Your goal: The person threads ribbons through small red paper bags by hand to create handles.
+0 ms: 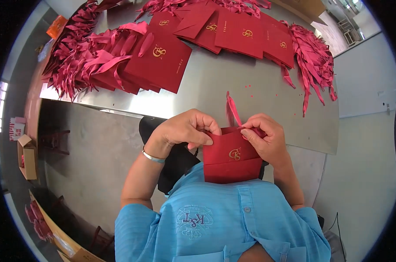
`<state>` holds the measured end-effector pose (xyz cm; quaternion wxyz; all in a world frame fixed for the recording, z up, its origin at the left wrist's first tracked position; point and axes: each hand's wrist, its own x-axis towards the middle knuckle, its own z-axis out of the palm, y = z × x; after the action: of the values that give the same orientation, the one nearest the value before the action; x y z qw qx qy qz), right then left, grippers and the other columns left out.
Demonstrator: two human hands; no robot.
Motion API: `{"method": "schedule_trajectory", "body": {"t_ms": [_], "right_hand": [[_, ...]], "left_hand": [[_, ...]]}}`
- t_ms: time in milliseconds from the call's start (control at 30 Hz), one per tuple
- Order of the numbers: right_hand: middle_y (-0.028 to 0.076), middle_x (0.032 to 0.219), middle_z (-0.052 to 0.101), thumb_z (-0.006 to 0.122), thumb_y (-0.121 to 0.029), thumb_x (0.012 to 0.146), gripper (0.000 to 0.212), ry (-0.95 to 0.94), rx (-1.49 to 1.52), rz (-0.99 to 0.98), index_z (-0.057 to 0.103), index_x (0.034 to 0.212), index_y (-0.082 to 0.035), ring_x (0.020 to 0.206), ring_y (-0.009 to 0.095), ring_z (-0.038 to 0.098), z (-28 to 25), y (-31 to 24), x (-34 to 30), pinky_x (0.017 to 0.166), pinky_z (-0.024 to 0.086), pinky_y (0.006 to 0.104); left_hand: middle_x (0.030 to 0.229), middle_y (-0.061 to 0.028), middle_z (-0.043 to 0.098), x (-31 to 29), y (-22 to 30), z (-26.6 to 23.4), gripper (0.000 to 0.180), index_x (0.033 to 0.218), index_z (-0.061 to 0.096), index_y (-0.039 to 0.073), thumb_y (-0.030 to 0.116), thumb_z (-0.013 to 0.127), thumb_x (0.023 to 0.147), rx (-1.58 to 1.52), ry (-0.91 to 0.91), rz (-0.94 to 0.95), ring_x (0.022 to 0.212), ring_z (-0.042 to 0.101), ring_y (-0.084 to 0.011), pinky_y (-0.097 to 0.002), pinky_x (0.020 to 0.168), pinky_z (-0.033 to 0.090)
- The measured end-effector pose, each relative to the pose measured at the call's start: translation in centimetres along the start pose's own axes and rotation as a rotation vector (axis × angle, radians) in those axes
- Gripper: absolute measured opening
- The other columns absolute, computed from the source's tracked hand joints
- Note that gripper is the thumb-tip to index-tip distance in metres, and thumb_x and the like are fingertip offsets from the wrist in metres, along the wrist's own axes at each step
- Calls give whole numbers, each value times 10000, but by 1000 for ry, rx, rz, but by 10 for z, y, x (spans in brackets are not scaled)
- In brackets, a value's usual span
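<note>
A small red paper gift bag (232,169) with a gold emblem is held upright against my chest, its top edge facing the table. My left hand (187,127) grips the bag's top left edge, thumb on the front and the other fingers over the rim, partly inside. At the top right corner my right hand (267,134) pinches a pink ribbon (233,111) between thumb and fingers. One length of this ribbon stands up above the bag's opening. The ribbon's lower end is hidden by my right fingers and the bag.
Beyond the bag lies a metal table (215,83). Stacked red gift bags (163,65) with pink ribbons cover its far left, and more red bags (239,35) lie across the back. A heap of ribbon ends (311,56) hangs at the right. Cardboard boxes (28,159) stand far left.
</note>
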<state>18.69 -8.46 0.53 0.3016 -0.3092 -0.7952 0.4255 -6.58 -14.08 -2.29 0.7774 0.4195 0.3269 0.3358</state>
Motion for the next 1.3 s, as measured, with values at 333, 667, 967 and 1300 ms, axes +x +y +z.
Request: {"method": "schedule_trajectory", "body": {"t_ms": [333, 667, 967, 1300], "right_hand": [[79, 865, 610, 688, 60, 804, 91, 28, -96, -25, 626, 860, 25, 679, 121, 596, 0, 4, 3, 603, 485, 245], [81, 857, 614, 697, 42, 804, 91, 14, -51, -38, 623, 854, 23, 685, 124, 592, 4, 2, 4, 602, 477, 243], [90, 836, 617, 715, 23, 790, 110, 44, -124, -115, 624, 849, 11, 696, 157, 590, 10, 2, 6, 610, 474, 265], [82, 830, 620, 724, 35, 776, 121, 31, -133, -64, 637, 854, 5, 695, 161, 596, 4, -1, 9, 621, 483, 269]], "left_hand": [[781, -16, 644, -2, -1, 9, 225, 1028, 650, -34, -97, 634, 812, 2, 103, 21, 446, 444, -13, -161, 401, 332], [920, -20, 634, 1, -4, 2, 204, 965, 670, -24, -106, 656, 779, -5, 30, 30, 620, 521, -30, -177, 488, 403], [1032, -68, 598, 5, -9, 0, 163, 915, 666, -40, -106, 663, 766, -79, -53, 99, 793, 558, -90, -211, 648, 487], [920, -25, 624, 1, -4, 12, 99, 911, 667, -12, -48, 658, 819, 31, 77, 146, 751, 545, -58, -204, 631, 469]]}}
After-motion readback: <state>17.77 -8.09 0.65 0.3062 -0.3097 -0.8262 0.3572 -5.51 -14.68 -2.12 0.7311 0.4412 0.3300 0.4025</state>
